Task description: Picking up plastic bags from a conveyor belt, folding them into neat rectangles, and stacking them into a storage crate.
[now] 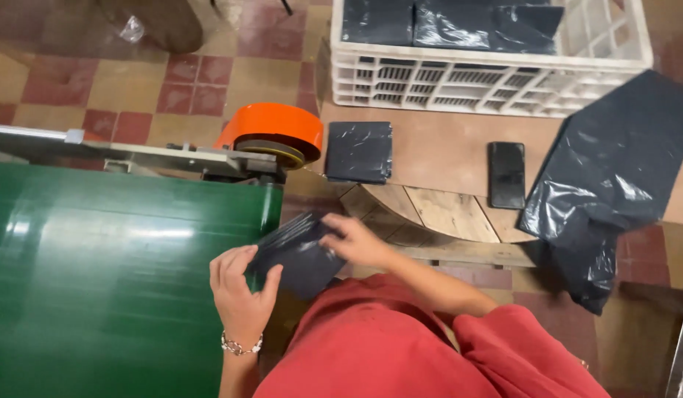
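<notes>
Both hands grip 1 small black packet at the end of the green conveyor belt. Left hand, a beaded bracelet on its wrist, is closed on the packet's lower left edge, thumb on top. Right hand lies curled over the upper right corner, fingers pressing the glossy face. The packet is flat, roughly square, wrapped in shiny crinkled black plastic, tilted, held between the 2 hands just off the belt's edge. Another black packet lies on the wooden board, near the orange roller cover.
</notes>
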